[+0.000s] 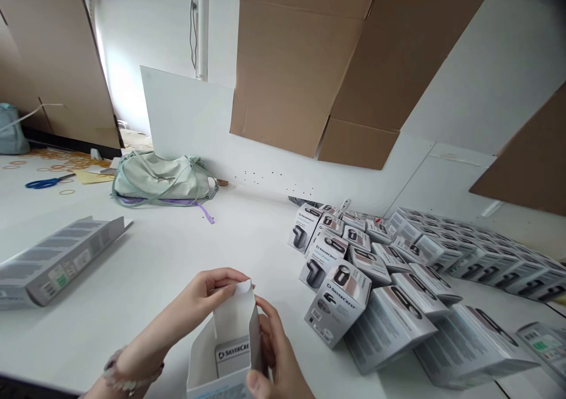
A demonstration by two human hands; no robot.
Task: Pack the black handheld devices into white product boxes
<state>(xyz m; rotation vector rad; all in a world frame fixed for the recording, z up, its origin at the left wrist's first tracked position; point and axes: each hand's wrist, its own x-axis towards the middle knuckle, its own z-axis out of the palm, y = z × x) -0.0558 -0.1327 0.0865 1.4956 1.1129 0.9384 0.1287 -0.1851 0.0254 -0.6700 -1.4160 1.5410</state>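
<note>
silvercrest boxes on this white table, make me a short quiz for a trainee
1. Which hand wears the beaded bracelet?
2. True or false: the blue-handled scissors lie near rubber bands.
3. What is the right hand holding?
a) the blue-handled scissors
b) an open white box
c) a pale green bag

Key: 1 the left hand; 2 true; 3 b
</note>
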